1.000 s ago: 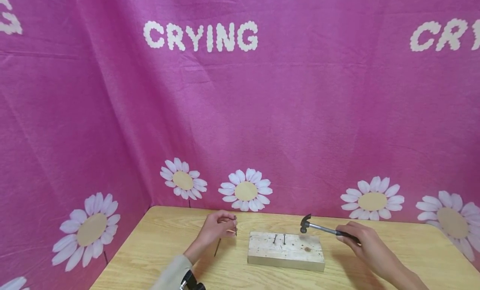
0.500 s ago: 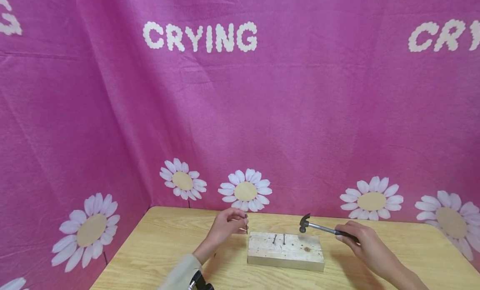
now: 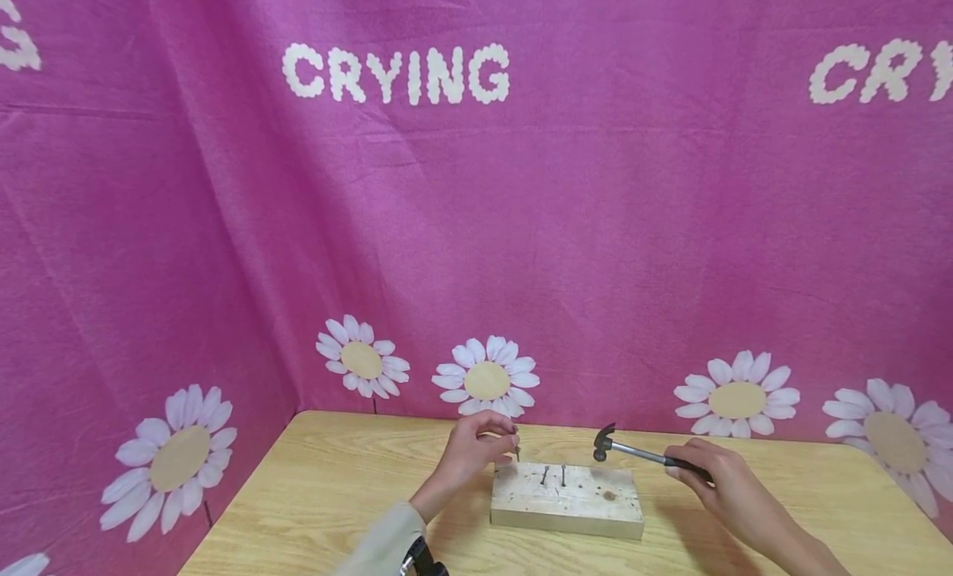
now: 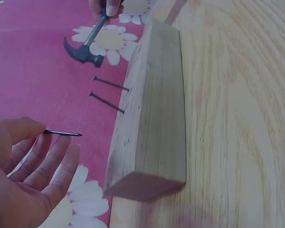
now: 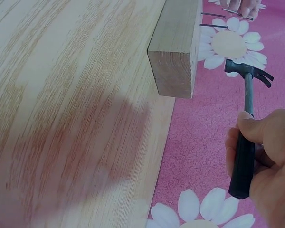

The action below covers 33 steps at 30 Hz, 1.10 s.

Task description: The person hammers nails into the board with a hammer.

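Between thumb and fingertips my left hand (image 3: 476, 450) pinches a dark nail (image 4: 64, 133), its point free, over the left end of a wooden block (image 3: 566, 510). Two nails (image 4: 107, 102) stand in the top of that block, one leaning slightly in the head view. My right hand (image 3: 718, 472) grips the black handle of a claw hammer (image 5: 247, 90), fingers curled round it. The hammer's head (image 3: 605, 444) hangs above the block's right back corner, apart from the nails.
The wooden table (image 3: 335, 468) bears the block near its middle. A pink cloth (image 3: 596, 228) with white flowers and lettering hangs behind and along the left side. A dark strapped device (image 3: 423, 559) sits on the left wrist.
My left hand has moved right with the nail, from beside the block to over its left end. The right hand and the hammer have stayed almost still.
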Each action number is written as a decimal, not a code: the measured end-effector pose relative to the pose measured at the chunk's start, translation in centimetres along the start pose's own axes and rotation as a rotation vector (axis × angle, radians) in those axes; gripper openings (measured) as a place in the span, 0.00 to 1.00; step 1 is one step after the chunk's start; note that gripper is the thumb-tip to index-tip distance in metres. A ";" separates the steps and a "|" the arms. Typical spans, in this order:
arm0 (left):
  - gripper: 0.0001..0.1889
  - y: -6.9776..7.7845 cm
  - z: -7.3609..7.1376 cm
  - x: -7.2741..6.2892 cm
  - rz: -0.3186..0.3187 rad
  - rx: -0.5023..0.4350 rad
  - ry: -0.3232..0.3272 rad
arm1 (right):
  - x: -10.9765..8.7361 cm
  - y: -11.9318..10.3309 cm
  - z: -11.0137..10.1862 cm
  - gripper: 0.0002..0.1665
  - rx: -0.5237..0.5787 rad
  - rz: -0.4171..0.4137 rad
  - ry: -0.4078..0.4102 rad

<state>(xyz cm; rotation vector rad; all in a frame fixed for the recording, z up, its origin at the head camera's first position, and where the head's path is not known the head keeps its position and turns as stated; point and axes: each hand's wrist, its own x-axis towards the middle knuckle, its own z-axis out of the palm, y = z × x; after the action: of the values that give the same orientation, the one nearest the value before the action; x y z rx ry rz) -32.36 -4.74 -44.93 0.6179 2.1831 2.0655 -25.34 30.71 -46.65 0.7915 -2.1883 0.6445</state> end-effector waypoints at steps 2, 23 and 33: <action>0.11 0.0 0.5 0.1 0.007 -0.004 -0.010 | 0.0 0.0 0.0 0.20 -0.003 0.001 -0.001; 0.07 -1.1 5.6 0.9 0.007 0.031 -0.064 | 0.0 0.1 0.1 0.19 -0.003 0.019 0.006; 0.05 -1.8 7.2 0.6 -0.003 0.028 -0.065 | 0.0 0.2 0.1 0.19 -0.009 0.034 0.007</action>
<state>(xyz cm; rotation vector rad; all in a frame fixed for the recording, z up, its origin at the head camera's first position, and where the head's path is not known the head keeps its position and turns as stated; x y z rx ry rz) -31.03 2.21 -47.22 0.6743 2.1797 1.9873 -25.47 30.79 -46.74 0.7476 -2.2008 0.6530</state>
